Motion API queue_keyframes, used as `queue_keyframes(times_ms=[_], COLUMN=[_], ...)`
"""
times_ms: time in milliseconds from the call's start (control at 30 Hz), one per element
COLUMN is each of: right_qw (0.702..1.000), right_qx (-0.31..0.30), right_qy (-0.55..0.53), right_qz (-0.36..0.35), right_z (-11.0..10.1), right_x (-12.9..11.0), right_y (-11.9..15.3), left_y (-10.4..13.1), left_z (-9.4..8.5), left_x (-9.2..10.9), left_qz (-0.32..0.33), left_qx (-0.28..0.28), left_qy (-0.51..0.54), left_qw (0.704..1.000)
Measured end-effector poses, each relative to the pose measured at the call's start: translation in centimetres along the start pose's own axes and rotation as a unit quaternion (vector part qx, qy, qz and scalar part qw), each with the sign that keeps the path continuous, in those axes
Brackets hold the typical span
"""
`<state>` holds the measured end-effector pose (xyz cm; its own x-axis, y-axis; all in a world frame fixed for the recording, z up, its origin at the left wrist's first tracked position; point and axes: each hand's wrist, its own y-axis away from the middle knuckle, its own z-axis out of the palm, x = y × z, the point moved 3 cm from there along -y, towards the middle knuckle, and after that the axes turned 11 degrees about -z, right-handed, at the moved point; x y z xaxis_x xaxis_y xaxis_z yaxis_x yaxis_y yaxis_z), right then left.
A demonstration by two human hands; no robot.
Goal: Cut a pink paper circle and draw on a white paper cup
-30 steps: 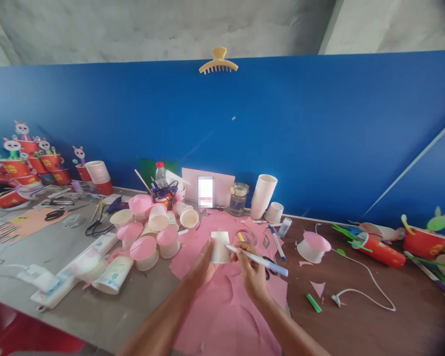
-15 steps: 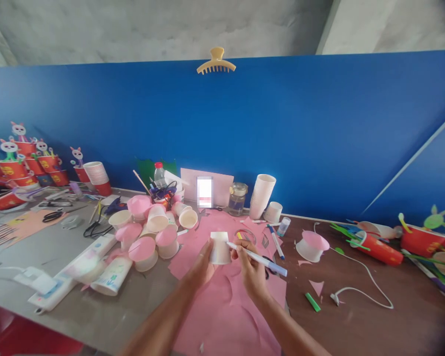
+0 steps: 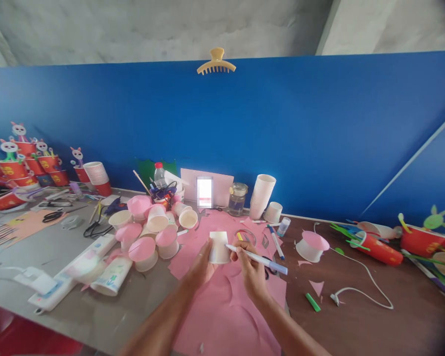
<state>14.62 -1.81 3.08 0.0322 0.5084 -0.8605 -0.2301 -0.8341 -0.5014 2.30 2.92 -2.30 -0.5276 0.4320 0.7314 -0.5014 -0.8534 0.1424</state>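
A plain white paper cup [image 3: 219, 248] is gripped by my left hand [image 3: 203, 262], with the fingers along its left side and underneath. My right hand [image 3: 250, 264] pinches a white and pale blue marker [image 3: 264, 260], its tip at the right side of the cup. Whether the tip touches the cup wall is too small to tell. Pink paper sheets [image 3: 230, 316] lie below both hands. Dark-handled scissors [image 3: 270, 268] are partly hidden behind the right hand and marker.
Pink-topped paper cups [image 3: 143, 252] crowd the left, beside a white power strip [image 3: 74, 272]. Behind stand a glass jar [image 3: 238, 199], a tall cup stack [image 3: 263, 196] and a blue partition [image 3: 300, 123]. At right are a pink-topped cup [image 3: 312, 245], a white cable [image 3: 367, 267] and a green stick [image 3: 312, 302].
The cup in my left hand has shifted very slightly to the left, and the marker tip with it. Everything else stays in place.
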Motion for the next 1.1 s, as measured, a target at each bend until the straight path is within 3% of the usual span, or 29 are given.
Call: queue_keyframes(times_ms=[500,667,1100], right_qw=[0.999,1.0,0.999], right_qx=[-0.025,-0.006,-0.031], right_qy=[-0.017,-0.027,-0.016], right_qz=[0.018,-0.005,-0.028], right_z=[0.2,0.2,0.2], right_x=[-0.4,-0.6,0.3], right_y=[0.1,0.2,0.6], left_y=[0.3,0.2,0.5], left_z=[0.7,0.5,1.3], left_x=[0.5,0.4,0.7], left_qz=[-0.002,0.012,0.008], left_qx=[-0.024,-0.031,-0.041], left_qy=[0.002,-0.01,-0.006], left_qw=[1.0,0.999,0.999])
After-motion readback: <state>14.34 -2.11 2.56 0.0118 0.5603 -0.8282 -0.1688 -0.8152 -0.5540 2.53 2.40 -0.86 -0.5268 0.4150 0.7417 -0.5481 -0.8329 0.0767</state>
